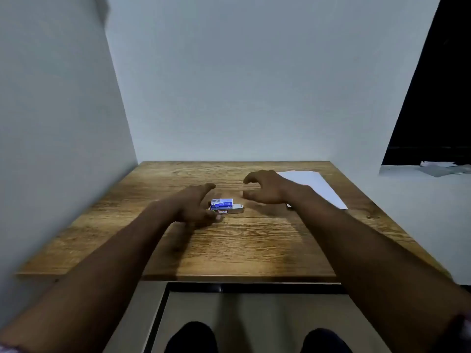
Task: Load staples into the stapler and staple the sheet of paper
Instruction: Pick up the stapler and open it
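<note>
Pale walls enclose a wood-grain counter set into a corner, viewed from above and behind the person's two bare forearms. A white sheet of paper lies flat at the far right of the counter, partly covered by the right forearm. The right hand hovers just left of the sheet, fingers spread and curled downward, holding nothing. The left hand lies at the counter's centre, fingers loosely parted, thumb tip beside the near left corner of the small objects; whether it touches them cannot be told, and it grips nothing visibly. Between the two hands sits the stapler, a small metallic body whose long axis runs left to right across the view. A blue-and-white staple box rests against or on top of its far side; which of the two is unclear. The left hand is nearer to both items; the right hand is above and to their right. Judged from this layout, loading has not yet begun, and the stapler lies broadside to a grasp from either side.
</note>
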